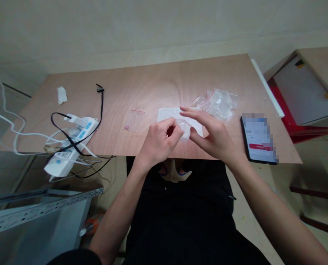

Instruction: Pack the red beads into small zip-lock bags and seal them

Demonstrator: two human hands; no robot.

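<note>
My left hand (164, 140) is closed in a pinch on the edge of a small clear plastic bag (184, 129) near the table's front edge. To the right of that bag, my right hand (209, 134) has its fingers stretched apart, with the thumb close to the bag; whether it touches, I cannot tell. Beneath both hands lies a white sheet of paper (166, 113). A pile of clear zip bags (220, 105) with red seals rests behind my right hand. Left of my hands, another zip bag (135, 120) lies flat with a small pink item in its corner.
A white power strip (82, 134) with tangled white and black cables (101, 106) overhangs the table's left front edge. A phone (259, 140) lies at the right front. A white scrap (61, 95) sits at the far left of the wooden table (131, 84). A wall stands behind.
</note>
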